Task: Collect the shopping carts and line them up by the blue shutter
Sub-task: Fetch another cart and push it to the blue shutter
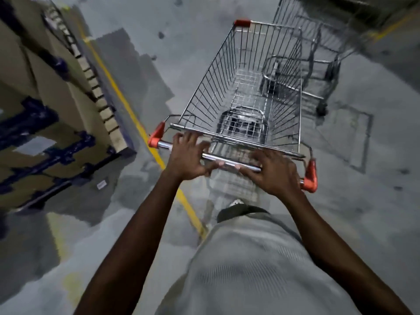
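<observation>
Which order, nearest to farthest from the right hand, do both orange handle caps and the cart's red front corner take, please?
1. Right orange cap, just beside the right hand.
2. Left orange cap, at the handle's other end.
3. Red front corner, at the cart's far end.

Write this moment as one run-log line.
left hand: rests on cart handle; right hand: same handle; second cart: ahead, right; yellow line: left

**Two Arms Reach Forward**

The left arm (136, 223) and right arm (329, 235) are bare and stretch forward, nearly straight. The left hand (186, 155) and right hand (276, 172) sit side by side, palms down, fingers spread wide.
</observation>
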